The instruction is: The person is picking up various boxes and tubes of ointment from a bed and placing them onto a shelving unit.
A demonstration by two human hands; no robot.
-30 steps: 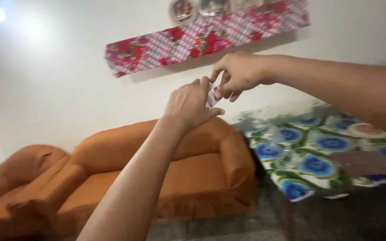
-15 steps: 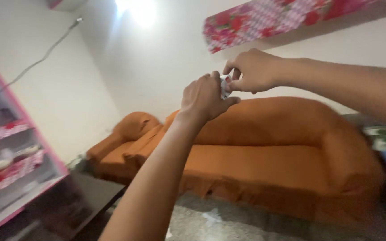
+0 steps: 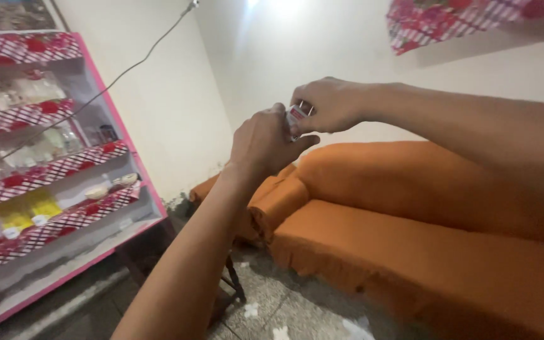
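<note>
Between the two hands sits a small object (image 3: pixel 296 116), white with a touch of red, and most of it is hidden: only a narrow strip shows between the knuckles, so its kind and shape cannot be made out. The fingers (image 3: pixel 315 114) of the right hand (image 3: pixel 326 104) are curled together over its upper side, pinching it from above. The left hand (image 3: pixel 264 140) comes up from below with its back to the camera; its fingers are bent in toward the same object and touch it, but their tips are turned away, so whether they clamp it or only rest against it cannot be told. The object is thus held in the air at the meeting point of both hands, well above the floor and in front of the pale wall (image 3: pixel 322 44).

Both forearms run out of the picture, the left at the bottom edge and the right at the right edge. Behind and below the hands stands an orange sofa (image 3: pixel 423 233), cut off at the right. At the left is a pink shelf unit (image 3: pixel 127 164) lined with red-and-white chequered cloth, its contents blurred; a thin cable (image 3: pixel 114 79) slants across the wall above it. A strip of flowered cloth (image 3: pixel 448 25) hangs at the upper right. The floor (image 3: pixel 284 308) is speckled grey.
</note>
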